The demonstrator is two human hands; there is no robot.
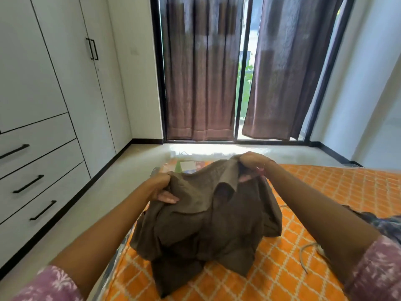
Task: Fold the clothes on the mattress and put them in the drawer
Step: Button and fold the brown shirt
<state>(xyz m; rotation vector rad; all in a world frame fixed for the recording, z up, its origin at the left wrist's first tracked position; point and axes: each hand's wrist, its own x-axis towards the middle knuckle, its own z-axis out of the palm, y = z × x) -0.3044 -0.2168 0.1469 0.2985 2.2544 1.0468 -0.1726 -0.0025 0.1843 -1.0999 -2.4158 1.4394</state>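
A brown-grey shirt (206,218) hangs crumpled between both hands above the orange patterned mattress (325,192), its lower part resting on the mattress. My left hand (161,189) grips the shirt's upper left edge, thumb over the fabric. My right hand (252,164) holds the upper right part near the collar, fingers curled into the cloth. White drawers (39,181) with black bar handles sit shut in the wardrobe at the left.
A dark patterned garment (384,222) lies at the mattress's right edge, with a grey cord (303,255) beside it. Bare floor runs between mattress and wardrobe. Brown curtains (195,72) cover the glass door ahead. Coloured items lie past the mattress's far end.
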